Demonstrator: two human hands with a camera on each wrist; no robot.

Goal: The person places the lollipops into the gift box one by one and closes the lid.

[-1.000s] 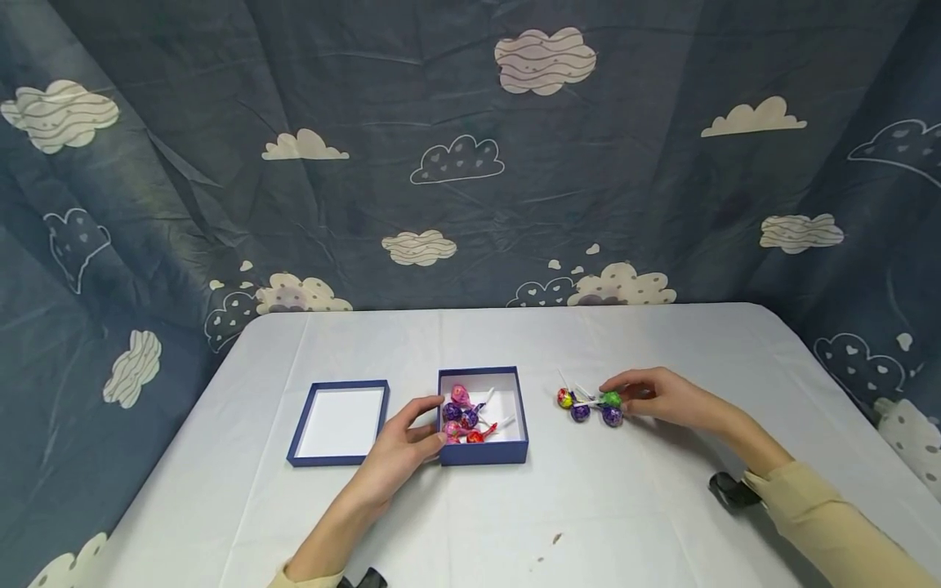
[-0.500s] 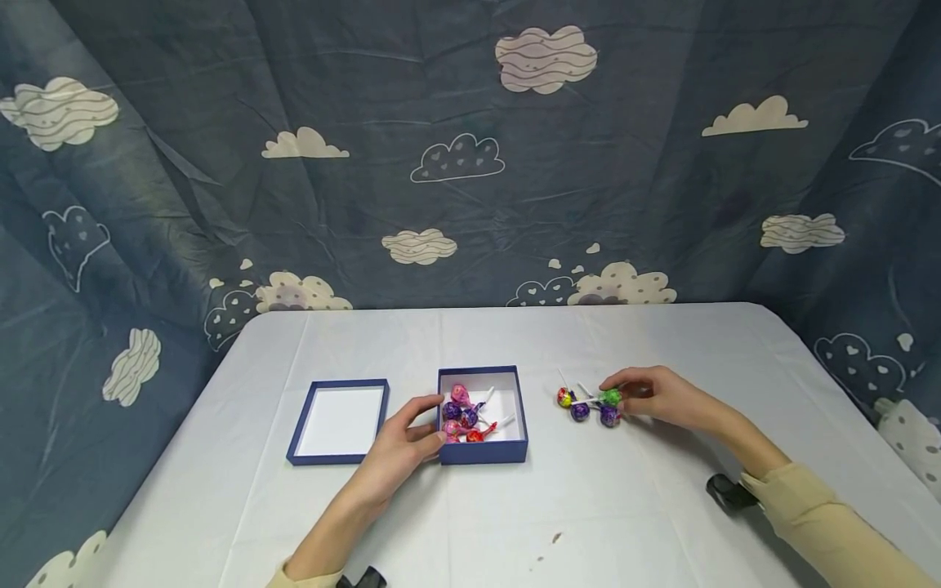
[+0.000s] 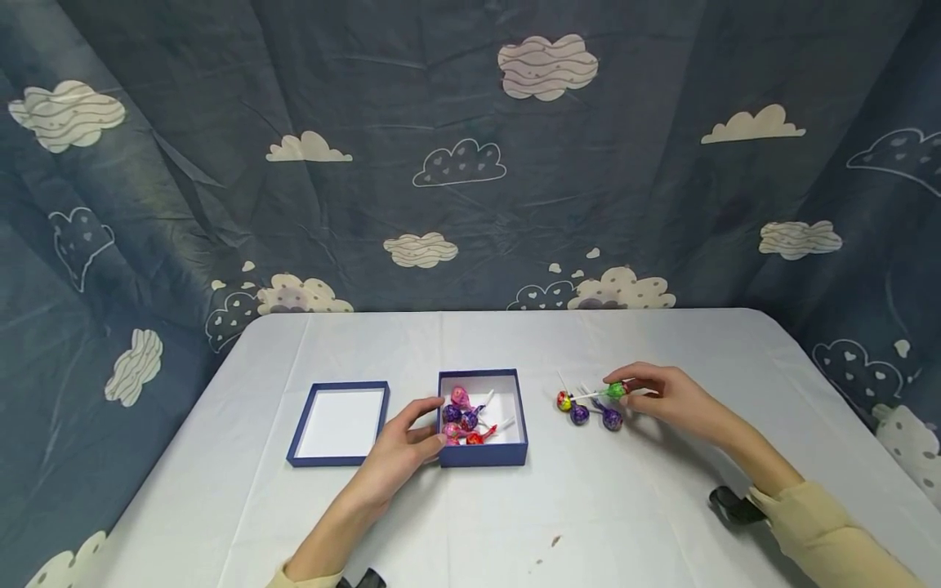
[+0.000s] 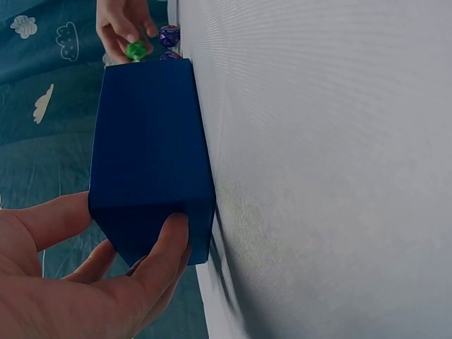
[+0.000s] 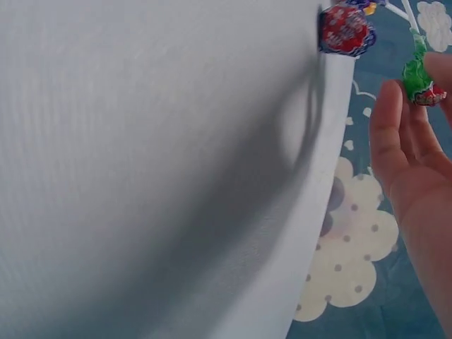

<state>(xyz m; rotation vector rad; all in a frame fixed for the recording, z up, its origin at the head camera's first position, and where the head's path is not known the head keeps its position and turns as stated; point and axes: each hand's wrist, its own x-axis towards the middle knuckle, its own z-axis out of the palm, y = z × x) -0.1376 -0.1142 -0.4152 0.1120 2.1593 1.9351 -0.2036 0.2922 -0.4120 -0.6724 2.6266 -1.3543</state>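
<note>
The left hand (image 3: 397, 453) holds the left side of an uncovered dark blue box (image 3: 485, 456). In the left wrist view, its fingers and thumb spread over one end of the box (image 4: 148, 134). Several wrapped lollipops, pink, purple and red, lie inside, mostly toward the left; one pink lollipop (image 3: 460, 396) is at the back. To the right, the right hand (image 3: 665, 400) pinches a green lollipop (image 3: 615, 390) by its wrapped head, its white stick pointing left. Beside that hand lie a purple lollipop (image 3: 612, 420), another purple lollipop (image 3: 579, 414) and a yellow-red lollipop (image 3: 564, 401).
A shallow blue-edged lid (image 3: 297, 445) with a white inside lies left of the box on the white-covered table (image 3: 625, 506). A dark cloud-patterned curtain (image 3: 456, 98) hangs behind and at both sides. Small brown specks (image 3: 555, 541) mark the cloth near the front.
The right hand has lifted the green lollipop slightly, clear of the purple one below it. The left hand and the box have stayed in place.
</note>
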